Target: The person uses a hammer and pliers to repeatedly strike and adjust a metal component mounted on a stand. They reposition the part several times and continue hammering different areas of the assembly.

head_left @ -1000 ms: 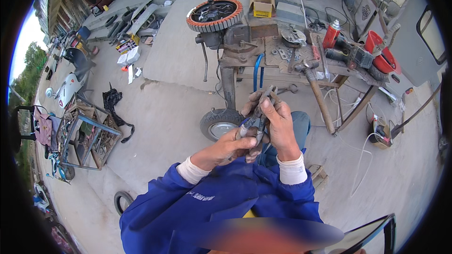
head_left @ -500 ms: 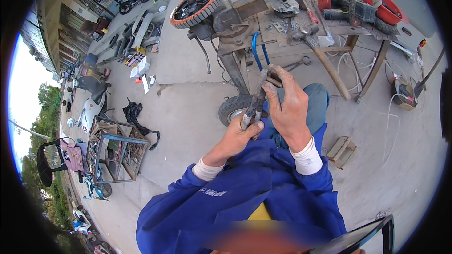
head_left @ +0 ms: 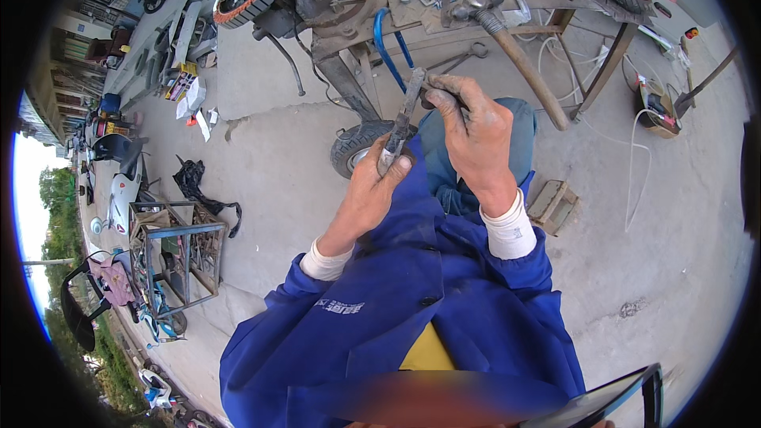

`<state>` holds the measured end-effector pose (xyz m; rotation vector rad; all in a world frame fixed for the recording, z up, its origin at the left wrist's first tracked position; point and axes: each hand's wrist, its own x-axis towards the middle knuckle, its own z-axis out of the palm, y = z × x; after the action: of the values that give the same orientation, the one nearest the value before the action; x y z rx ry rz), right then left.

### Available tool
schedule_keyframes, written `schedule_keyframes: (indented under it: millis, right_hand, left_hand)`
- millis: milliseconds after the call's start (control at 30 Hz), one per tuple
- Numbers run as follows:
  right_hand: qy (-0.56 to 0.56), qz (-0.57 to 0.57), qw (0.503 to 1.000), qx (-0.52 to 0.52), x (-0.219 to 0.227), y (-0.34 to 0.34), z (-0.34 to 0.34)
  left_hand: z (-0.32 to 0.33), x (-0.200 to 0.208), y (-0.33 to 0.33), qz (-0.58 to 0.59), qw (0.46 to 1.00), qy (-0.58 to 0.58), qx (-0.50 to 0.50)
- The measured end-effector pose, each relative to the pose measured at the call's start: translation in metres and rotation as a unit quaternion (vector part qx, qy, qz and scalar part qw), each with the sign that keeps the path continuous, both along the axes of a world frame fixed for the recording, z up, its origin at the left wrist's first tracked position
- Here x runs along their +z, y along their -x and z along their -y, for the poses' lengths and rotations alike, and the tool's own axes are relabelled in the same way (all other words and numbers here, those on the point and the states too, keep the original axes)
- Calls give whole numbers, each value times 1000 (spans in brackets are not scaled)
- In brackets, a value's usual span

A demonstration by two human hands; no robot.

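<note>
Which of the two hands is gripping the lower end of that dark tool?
The left hand, its thumb against the dark tool; the right hand is raised beside the tool's upper end instead.

Our left hand and right hand are near each other.
The left is closed in a grip; the right, a little farther forward, bends its fingers toward the thumb; our forearms slant inward.

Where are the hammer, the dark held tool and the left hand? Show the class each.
Hammer (head_left: 523, 70), head camera: on its wooden handle.
Dark held tool (head_left: 403, 119), head camera: on its midsection.
Left hand (head_left: 367, 196), head camera: on its back.
</note>
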<state>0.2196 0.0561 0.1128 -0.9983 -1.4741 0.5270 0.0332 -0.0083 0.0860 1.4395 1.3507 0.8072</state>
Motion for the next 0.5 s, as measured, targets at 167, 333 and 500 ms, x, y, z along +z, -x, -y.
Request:
schedule_keyframes:
  millis: [167, 333, 500]
  right_hand:
    - [42, 14, 999, 20, -3, 4, -7]
    - [94, 2, 994, 52, -4, 19, -18]
    - [114, 36, 990, 72, 17, 29, -21]
  left_hand:
    - [-4, -7, 13, -46, 999, 6, 5]
    - [-6, 4, 21, -92, 995, 9, 35]
    - [-9, 15, 29, -96, 995, -7, 4]
